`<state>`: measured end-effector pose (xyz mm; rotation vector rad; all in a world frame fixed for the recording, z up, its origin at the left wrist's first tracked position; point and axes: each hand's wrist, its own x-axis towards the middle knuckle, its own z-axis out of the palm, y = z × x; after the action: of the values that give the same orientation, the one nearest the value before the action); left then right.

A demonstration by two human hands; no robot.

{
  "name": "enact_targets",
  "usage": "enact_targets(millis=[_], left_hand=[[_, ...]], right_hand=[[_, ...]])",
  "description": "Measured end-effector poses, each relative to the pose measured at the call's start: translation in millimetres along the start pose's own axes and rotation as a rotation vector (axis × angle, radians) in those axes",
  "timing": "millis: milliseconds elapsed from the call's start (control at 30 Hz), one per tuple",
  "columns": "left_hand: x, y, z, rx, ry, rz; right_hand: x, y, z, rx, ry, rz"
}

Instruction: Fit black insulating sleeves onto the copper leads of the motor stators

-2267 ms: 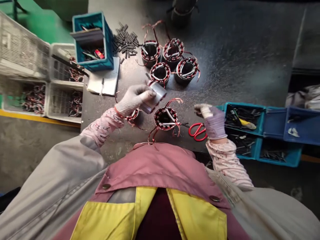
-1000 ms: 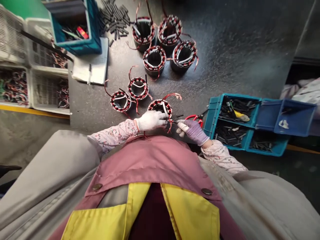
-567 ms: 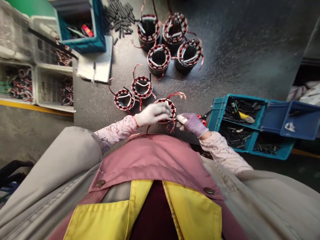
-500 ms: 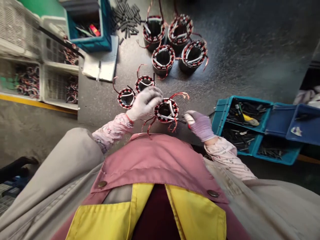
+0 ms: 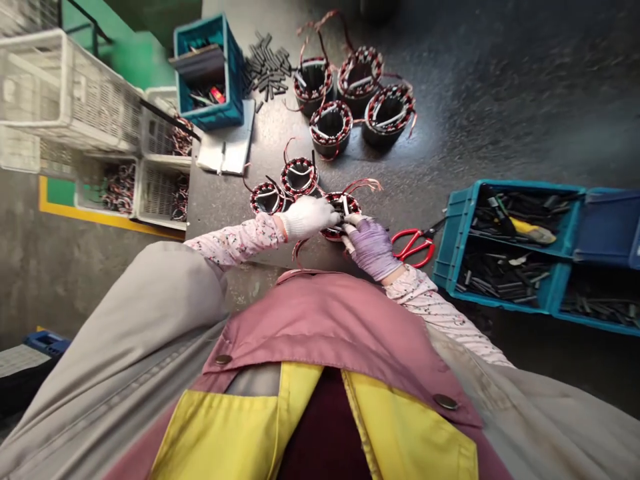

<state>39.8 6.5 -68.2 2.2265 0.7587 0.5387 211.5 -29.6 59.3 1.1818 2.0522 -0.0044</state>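
A motor stator [image 5: 354,203] with red, black and white windings stands before me at the table's front edge. My left hand [image 5: 311,217], in a white glove, reaches across its left side with fingers bent together over the opening. At the right front rim is my right hand [image 5: 373,247], in a purple glove with some fingertips bare, its thumb and fingers pinched close to the left fingertips. What lies between the fingers is hidden. Red-handled scissors [image 5: 423,241] rest on the table right of my right hand. Two smaller stators [image 5: 299,175] [image 5: 267,199] stand behind my left hand.
Several larger stators [image 5: 331,128] stand farther back. Black tube pieces [image 5: 267,70] lie beside a teal bin [image 5: 233,100] and a notepad [image 5: 213,157]. White baskets [image 5: 163,193] hold wires at left. Teal bins [image 5: 453,233] with black pieces and a yellow-handled tool stand at right.
My right hand has moved left onto the stator's rim; the red-handled scissors now lie free on the table. My left hand has moved right, over the stator. The view has shifted.
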Motion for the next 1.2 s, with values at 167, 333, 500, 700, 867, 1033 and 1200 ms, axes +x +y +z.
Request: enact_targets(millis=[167, 333, 500, 700, 867, 1033, 1200], left_hand=[[2, -2, -7.2, 0.042, -0.073, 0.017], [21, 1, -25.1, -0.031, -0.270, -0.036], [15, 19, -20.7, -0.247, -0.311, -0.027], [-14, -2, -18.2, -0.562, 0.170, -0.277], [-13, -5, -7.8, -0.006, -0.108, -0.075], [17, -1, -15.3, 0.193, -0.234, 0.061], [21, -18, -28.3, 0.211, -0.264, 0.055]], right_hand=[[4, -4, 2, 0.009, -0.043, -0.001], [8, -4, 3, 0.037, -0.031, -0.012], [10, -7, 6, 0.101, -0.036, 0.038], [13, -3, 11, 0.165, 0.040, 0.003], [14, 2, 11, 0.149, 0.042, 0.002], [13, 3, 12, 0.155, 0.060, -0.022], [14, -3, 12, 0.165, 0.052, 0.004]])
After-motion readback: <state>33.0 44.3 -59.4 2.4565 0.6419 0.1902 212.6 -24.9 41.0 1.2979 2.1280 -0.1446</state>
